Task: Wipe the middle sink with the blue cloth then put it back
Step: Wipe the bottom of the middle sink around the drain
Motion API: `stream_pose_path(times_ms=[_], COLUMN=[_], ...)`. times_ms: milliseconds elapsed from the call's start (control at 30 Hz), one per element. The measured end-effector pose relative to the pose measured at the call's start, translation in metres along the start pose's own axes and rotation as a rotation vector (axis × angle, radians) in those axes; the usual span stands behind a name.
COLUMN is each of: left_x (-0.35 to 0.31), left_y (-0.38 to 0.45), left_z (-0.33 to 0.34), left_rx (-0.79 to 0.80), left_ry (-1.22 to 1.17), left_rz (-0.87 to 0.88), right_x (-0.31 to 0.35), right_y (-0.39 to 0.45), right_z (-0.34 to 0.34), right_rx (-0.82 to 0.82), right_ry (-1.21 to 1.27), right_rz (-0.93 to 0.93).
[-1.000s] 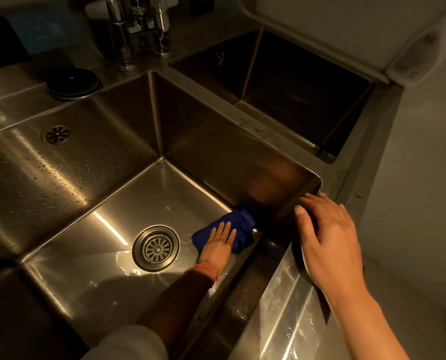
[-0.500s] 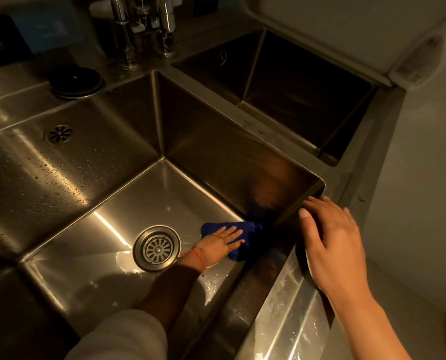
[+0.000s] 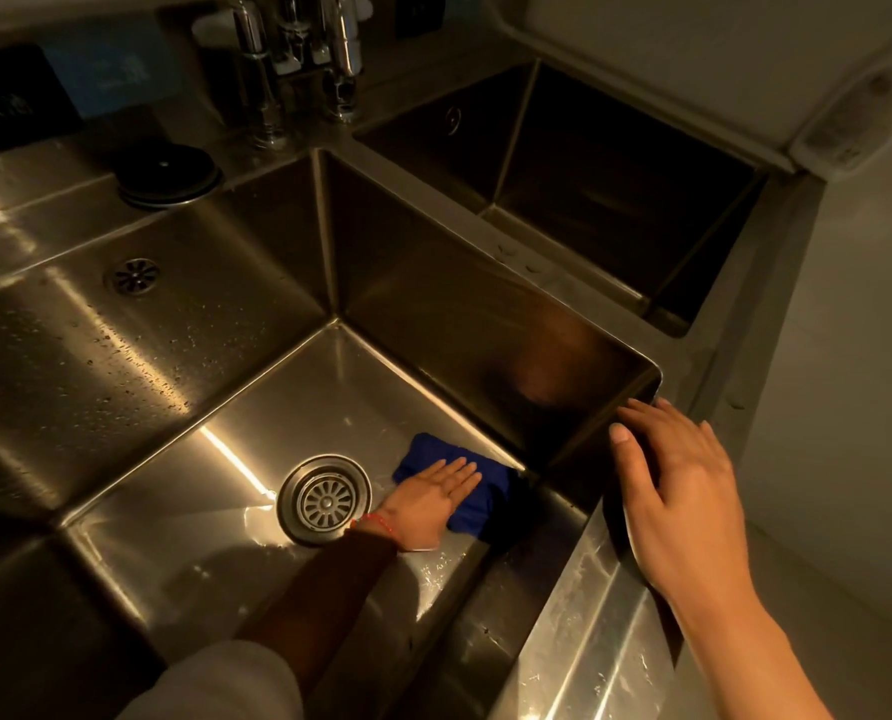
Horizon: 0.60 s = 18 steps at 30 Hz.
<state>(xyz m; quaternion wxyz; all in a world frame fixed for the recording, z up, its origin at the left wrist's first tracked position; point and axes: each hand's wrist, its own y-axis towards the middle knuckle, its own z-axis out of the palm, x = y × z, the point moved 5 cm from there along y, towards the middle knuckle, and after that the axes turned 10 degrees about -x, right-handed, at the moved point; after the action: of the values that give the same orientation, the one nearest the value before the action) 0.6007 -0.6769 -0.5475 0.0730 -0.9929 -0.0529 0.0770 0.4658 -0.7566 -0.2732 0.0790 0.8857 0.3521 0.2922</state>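
Note:
The blue cloth [image 3: 477, 488] lies bunched on the floor of the middle sink [image 3: 287, 407], in its near right corner beside the round drain strainer [image 3: 324, 498]. My left hand [image 3: 428, 498] presses flat on the cloth with straight fingers; a red string circles the wrist. My right hand [image 3: 677, 491] rests on the sink's near right rim corner, fingers relaxed and spread, holding nothing. Part of the cloth is hidden under my left hand and in the corner's shadow.
A second, darker sink [image 3: 605, 200] lies to the right past a steel divider. Chrome taps [image 3: 298, 65] stand at the back. A round black lid [image 3: 165, 174] and a small overflow drain [image 3: 133, 275] sit on the wet left wall and ledge. A pale wall is on the right.
My left hand has slid the cloth leftward along the sink floor, out of the corner and closer to the drain. My right hand has stayed on the rim.

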Motion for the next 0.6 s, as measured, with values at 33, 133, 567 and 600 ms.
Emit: stream_pose_path(times_ms=[33,133,567,600], left_x=[-0.004,-0.014,-0.016,-0.015], left_y=[-0.001,-0.002,0.006,0.006], left_z=[0.002,0.004,0.007,0.007], left_rx=[-0.006,-0.003,-0.032,-0.032], left_ry=[0.0,0.069,0.113,0.105], left_rz=[-0.042,-0.1,-0.148,-0.149], right_x=[0.0,0.0,-0.001,-0.001], right_y=[0.0,0.0,-0.001,-0.001], right_z=[0.0,0.0,0.0,0.0], right_rx=[0.0,-0.003,-0.019,-0.018], right_ry=[0.002,0.004,0.027,0.025], right_rz=[0.001,-0.001,-0.005,-0.007])
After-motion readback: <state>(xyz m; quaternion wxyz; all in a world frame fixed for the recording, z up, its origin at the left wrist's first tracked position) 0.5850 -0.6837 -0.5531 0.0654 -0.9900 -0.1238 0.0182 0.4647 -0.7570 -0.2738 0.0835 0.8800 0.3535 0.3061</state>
